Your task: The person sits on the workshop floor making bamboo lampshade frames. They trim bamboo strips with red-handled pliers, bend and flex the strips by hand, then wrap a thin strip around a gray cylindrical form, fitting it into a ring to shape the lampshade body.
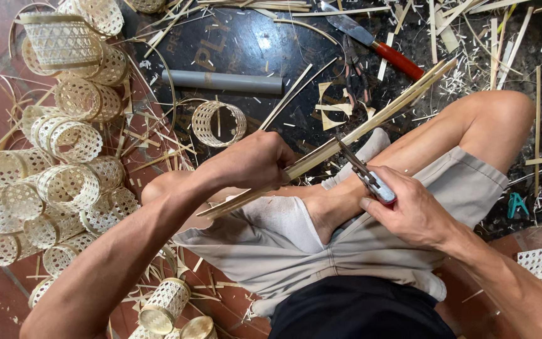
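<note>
Woven cylinders (70, 188), grey pipe (224, 81), knife (374, 43)

Packages: none that I can see around me.
Labels: none stuck on any of the things near my knees.
Screens: none.
Signs: the nearest thing to one is faint printed lettering on the dark board (246, 47) in front of me.
Lettering, place: upper middle of the board, just above the grey tube.
Lettering, colour: dull brownish yellow on a glossy black face, partly worn.
Lettering, shape: large block characters in slanted rows, seen upside down from my seat.
Lettering, cover: some of it is hidden under bamboo shavings and strips.
</note>
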